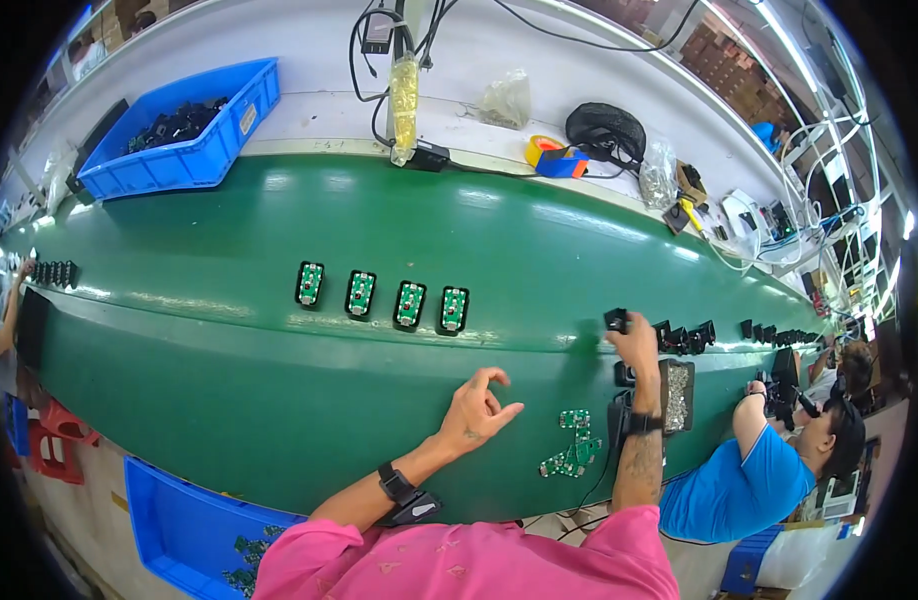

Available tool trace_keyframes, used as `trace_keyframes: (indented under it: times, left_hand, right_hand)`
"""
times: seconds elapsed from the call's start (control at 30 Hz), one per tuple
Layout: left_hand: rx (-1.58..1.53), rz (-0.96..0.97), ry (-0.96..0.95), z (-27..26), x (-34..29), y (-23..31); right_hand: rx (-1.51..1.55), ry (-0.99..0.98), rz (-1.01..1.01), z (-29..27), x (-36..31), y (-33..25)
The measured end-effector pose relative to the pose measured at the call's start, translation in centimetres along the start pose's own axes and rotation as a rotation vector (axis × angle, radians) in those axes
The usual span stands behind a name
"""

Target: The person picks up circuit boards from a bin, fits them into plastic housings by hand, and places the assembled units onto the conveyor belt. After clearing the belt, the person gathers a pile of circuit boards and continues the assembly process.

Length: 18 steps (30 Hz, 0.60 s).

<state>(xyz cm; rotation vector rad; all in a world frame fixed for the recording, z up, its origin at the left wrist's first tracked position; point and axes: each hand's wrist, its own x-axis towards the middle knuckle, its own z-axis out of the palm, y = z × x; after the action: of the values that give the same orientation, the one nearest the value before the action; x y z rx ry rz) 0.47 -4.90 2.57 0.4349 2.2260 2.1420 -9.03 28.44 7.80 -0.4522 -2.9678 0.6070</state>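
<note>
My right hand (636, 345) grips a small black plastic housing (616, 320) by its edge, just above the green bench. Right beside it stands a cluster of similar black housings (685, 338). My left hand (475, 410) hovers over the bench with thumb and forefinger apart and nothing in it. Beyond it, several black housings with green circuit boards fitted inside lie in a row, one of them the rightmost housing (454, 310). A small pile of loose green circuit boards (573, 446) sits between my forearms.
A tray of small metal parts (690, 398) stands by my right forearm. A blue bin (164, 178) of black parts is at the far left; another blue bin (159, 535) is below the bench. Tape (541, 148) lies on the ledge. A person in a blue shirt (744, 485) works at right.
</note>
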Motion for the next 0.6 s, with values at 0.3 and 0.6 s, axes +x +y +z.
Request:
trace_keyframes:
  times: [0.3, 0.6]
  left_hand:
    - [0.229, 0.277, -0.095, 0.7, 0.3, -0.5]
    - [0.217, 0.195, -0.367, 1.2, 0.2, 1.5]
  right_hand:
    - [0.454, -0.115, -0.209, 3.7, -17.5, -13.0]
    - [0.549, 0.125, -0.24, 3.9, -20.5, -11.1]
